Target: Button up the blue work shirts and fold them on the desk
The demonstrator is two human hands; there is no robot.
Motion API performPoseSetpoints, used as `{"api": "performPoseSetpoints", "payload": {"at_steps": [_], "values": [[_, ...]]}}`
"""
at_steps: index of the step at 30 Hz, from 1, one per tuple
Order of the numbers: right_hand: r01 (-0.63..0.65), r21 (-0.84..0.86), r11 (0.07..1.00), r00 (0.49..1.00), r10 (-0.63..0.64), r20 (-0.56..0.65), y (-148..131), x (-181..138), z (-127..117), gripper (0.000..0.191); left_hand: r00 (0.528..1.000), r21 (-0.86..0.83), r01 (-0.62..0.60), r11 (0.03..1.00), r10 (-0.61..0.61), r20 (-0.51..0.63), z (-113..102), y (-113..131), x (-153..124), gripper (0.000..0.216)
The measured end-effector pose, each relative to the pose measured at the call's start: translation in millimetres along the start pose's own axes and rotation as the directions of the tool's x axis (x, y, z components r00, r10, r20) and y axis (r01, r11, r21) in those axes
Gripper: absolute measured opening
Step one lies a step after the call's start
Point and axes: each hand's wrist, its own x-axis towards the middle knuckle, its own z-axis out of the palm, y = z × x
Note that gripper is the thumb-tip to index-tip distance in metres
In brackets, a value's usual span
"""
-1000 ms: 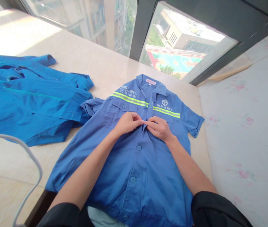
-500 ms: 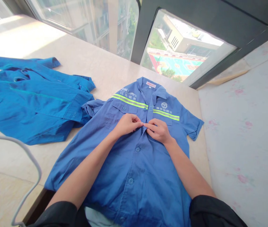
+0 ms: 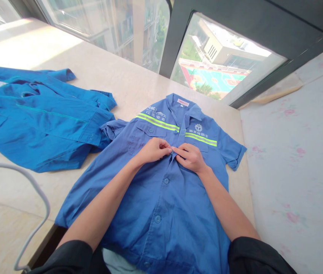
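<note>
A blue short-sleeved work shirt (image 3: pixel 150 201) with yellow-green reflective stripes lies face up on a beige stone ledge (image 3: pixel 115 80), collar toward the window. My left hand (image 3: pixel 152 150) and my right hand (image 3: pixel 190 156) meet at the shirt's front placket just below the chest stripes. Both pinch the fabric edges there, fingertips touching. Whatever sits between the fingertips is hidden. Two buttons lower on the placket are fastened.
A second, brighter blue garment (image 3: pixel 41 121) lies spread on the ledge at the left. A grey cable (image 3: pixel 35 198) loops across the lower left. Windows run along the far edge. A pale floral surface (image 3: pixel 295 160) lies at the right.
Both hands stay pinched at the same spot on the placket. The view has shifted slightly.
</note>
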Motion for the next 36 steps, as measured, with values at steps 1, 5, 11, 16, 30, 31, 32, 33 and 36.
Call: {"api": "performPoseSetpoints", "payload": {"at_steps": [1, 5, 11, 16, 30, 31, 32, 33, 36], "values": [[0.002, -0.005, 1.000, 1.000, -0.002, 0.004, 0, 0, 0, 0.028, 1.000, 0.005, 0.001, 1.000, -0.001, -0.001, 0, 1, 0, 0.023], [0.021, -0.015, 1.000, 1.000, -0.021, -0.006, -1, 0, 0, 0.028, 0.999, 0.061, -0.033, 0.998, 0.035, -0.030, 1, 3, -2, 0.024], [0.008, -0.057, 0.998, 1.000, -0.008, 0.002, -1, 1, 1, 0.031, 0.995, 0.061, -0.082, 0.995, 0.086, -0.053, 3, 2, -6, 0.023], [0.019, -0.054, 0.998, 1.000, -0.020, -0.016, -2, 1, 0, 0.031, 0.995, -0.008, -0.073, 0.997, 0.073, -0.069, 6, -2, -8, 0.024], [-0.056, 0.282, 0.958, 0.992, 0.085, -0.091, -1, 1, 2, 0.024, 0.994, -0.048, -0.061, 0.997, 0.057, -0.091, 5, -3, -11, 0.021], [-0.050, 0.277, 0.959, 0.993, 0.078, -0.089, 0, 1, 2, 0.023, 0.994, -0.046, -0.063, 0.997, 0.058, -0.094, 5, -3, -11, 0.021], [-0.040, 0.268, 0.963, 0.994, 0.066, -0.090, 0, 1, 2, 0.022, 0.994, -0.045, -0.064, 0.997, 0.059, -0.097, 6, -4, -11, 0.020], [-0.025, 0.255, 0.967, 0.995, 0.050, -0.091, 0, 1, 2, 0.020, 0.993, -0.044, -0.065, 0.997, 0.060, -0.099, 6, -4, -11, 0.020], [0.012, 0.208, 0.978, 0.996, 0.006, -0.087, 0, 1, 0, 0.019, 0.993, -0.040, -0.065, 0.997, 0.061, -0.101, 7, -5, -11, 0.020]]}}
